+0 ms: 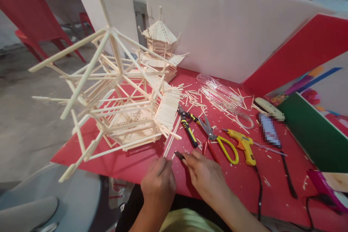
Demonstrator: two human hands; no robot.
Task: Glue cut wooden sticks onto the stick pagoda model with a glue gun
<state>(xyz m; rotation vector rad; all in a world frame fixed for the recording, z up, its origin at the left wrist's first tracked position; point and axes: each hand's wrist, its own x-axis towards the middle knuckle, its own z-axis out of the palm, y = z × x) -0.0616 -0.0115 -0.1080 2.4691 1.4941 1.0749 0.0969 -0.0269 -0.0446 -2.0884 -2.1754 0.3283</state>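
My left hand (159, 181) is closed near the front edge of the red table, its fingers pinched around a thin wooden stick (173, 156) whose short end pokes out. Beside it, my right hand (206, 173) grips a small dark craft knife (178, 155), blade pointing left toward the stick; the handle is mostly hidden by the fingers. Two long pale sticks (170, 143) lie on the table just beyond my left hand. Ahead and to the left stands a large open tower frame (122, 76) built of wooden sticks, with a partly covered roof section (168, 108) on its right side.
A finished-looking stick pagoda (160, 43) stands behind. Black-yellow pliers (189, 130), yellow-handled scissors (227, 148) and a yellow glue gun (244, 145) with a cord lie to the right. Loose sticks and a plastic bag (221, 92) lie farther back, before a white panel (203, 25).
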